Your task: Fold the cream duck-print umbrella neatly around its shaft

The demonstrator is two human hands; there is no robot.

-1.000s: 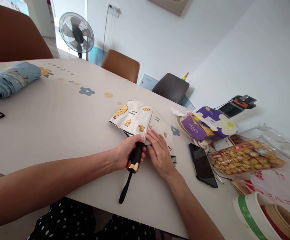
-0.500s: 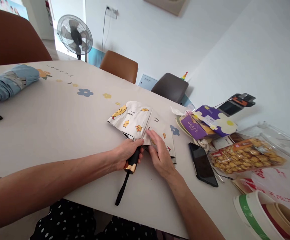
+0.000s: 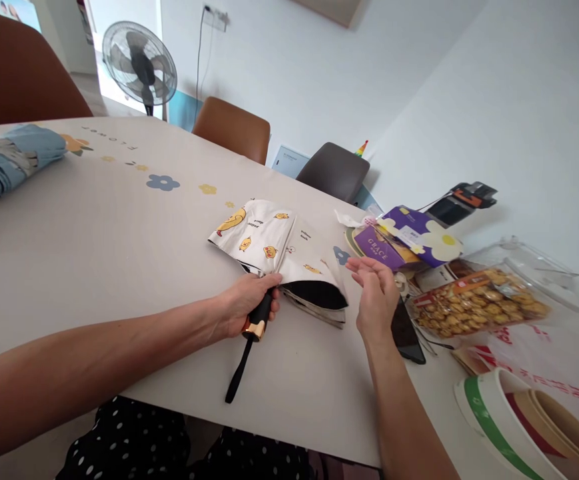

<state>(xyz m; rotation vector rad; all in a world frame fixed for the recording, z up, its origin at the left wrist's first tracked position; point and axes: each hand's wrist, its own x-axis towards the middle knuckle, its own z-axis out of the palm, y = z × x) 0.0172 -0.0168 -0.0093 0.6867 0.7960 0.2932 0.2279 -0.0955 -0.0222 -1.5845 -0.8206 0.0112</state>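
A white folding umbrella (image 3: 264, 233) with yellow duck prints lies on the table, its canopy loose and spread to both sides. My left hand (image 3: 252, 300) is wrapped round its black handle near the canopy's lower edge, thumb on the fabric. Below that hand show a gold-coloured handle end and a black wrist strap (image 3: 238, 373). On the right, the canopy's edge gapes and its black lining shows. My right hand (image 3: 376, 293) is raised just right of the canopy, apart from it, fingers partly bent and nothing visible in them.
A folded blue umbrella (image 3: 16, 160) lies at the table's far left. To the right are a phone (image 3: 408, 337), a purple box (image 3: 419, 237), a clear container of snacks (image 3: 479, 300) and tape rolls (image 3: 499, 413). Chairs (image 3: 232, 130) and a fan (image 3: 140, 65) stand beyond the table (image 3: 159, 247).
My right hand has left the canopy and moved right, near the phone. The canopy's right fold has opened at its lower edge. My left hand keeps its hold on the handle.
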